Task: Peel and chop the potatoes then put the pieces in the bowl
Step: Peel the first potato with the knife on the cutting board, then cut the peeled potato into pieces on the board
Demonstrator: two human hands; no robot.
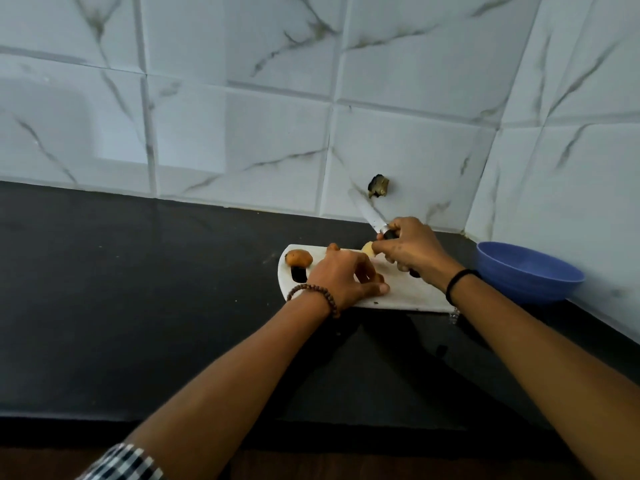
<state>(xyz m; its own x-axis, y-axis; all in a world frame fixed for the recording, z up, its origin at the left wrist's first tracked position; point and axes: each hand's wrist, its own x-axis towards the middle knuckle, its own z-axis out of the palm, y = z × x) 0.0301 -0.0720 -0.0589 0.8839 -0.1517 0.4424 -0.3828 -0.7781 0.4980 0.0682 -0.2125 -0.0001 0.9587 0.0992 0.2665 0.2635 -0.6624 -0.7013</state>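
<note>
Grips a knife (367,212) in right hand (412,251), blade tilted up toward the wall. Rests left hand (346,275) on white cutting board (408,293); cannot tell its grip. Peeled potato piece (368,249) between hands, unpeeled potato (298,258) left of them, blue bowl (526,271) right.

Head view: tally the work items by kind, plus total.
cutting board: 1
bowl: 1
knife: 1
unpeeled potato: 1
peeled potato piece: 1 visible; the hands may hide more
Total: 5
</note>
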